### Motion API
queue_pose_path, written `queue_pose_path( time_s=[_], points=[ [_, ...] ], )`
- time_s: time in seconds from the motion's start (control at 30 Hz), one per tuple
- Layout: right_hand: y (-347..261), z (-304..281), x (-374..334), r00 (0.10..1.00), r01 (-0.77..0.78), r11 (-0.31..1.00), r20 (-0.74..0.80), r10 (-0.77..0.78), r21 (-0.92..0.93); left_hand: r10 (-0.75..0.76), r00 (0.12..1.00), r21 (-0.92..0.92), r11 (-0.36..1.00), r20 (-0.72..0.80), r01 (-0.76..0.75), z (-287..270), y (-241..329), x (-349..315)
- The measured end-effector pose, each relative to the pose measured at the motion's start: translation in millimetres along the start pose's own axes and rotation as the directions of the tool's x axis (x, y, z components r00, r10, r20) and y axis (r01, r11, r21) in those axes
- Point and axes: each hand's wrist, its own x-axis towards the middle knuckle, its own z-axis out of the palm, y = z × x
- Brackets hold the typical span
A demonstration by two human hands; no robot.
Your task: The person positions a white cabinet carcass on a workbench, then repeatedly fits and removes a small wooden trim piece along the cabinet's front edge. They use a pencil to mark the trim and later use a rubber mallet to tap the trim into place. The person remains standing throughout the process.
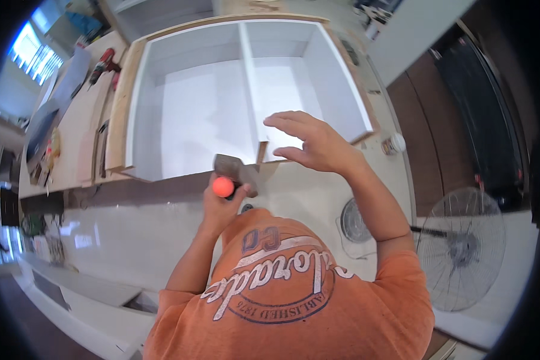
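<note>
My left hand (218, 207) is closed round the handle of a hammer (236, 170), in front of the cabinet's near edge. The hammer's head is a grey block, and its handle shows a round orange end. Ahead of me lies a white cabinet box (132, 108) with raw wood on its outer sides. An upright divider (250, 84) splits it into a wide left bay and a narrower right one. My right hand (312, 141) is held over the near end of the right bay, thumb and fingers apart, with nothing in it.
A workbench (72, 120) at the left carries a red drill (104, 65), boards and small items. To the right are a small white tub (393, 144), a large wire-caged fan (462, 249) and a dark panel (474, 108). Long white panels (84, 300) lie at lower left.
</note>
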Motion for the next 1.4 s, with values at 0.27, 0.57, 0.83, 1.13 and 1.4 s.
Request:
queue_pose_path(
  time_s=[0.27,0.57,0.83,1.13,1.4],
  points=[
    [60.5,20.8,59.1,0.788,0.55,0.778,0.497,-0.364,-0.304,-0.088,0.996,-0.166,0.982,0.008,0.088,-0.7,-21.1,-11.3],
    [94.6,20.5,109.0,0.475,0.783,0.618,0.579,-0.663,0.066,-0.257,0.832,-0.2,0.963,-0.492,0.179,-0.2,-42.7,-57.3],
    [128.8,13.2,115.1,0.476,0.751,0.6,0.403,-0.782,0.276,-0.304,0.465,-0.387,0.918,-0.832,-0.092,107.5,-34.0,-82.2],
    [246.6,-97.3,96.0,0.694,0.447,0.887,0.582,-0.423,0.112,-0.55,0.172,-0.543,0.636,-0.817,-0.548,229.0,-47.6,-122.9],
    [284.7,-128.8,70.5,0.779,0.239,0.946,0.538,-0.321,0.219,-0.807,-0.048,-0.631,0.495,-0.588,-0.598,321.0,-86.7,-172.6]
  ],
)
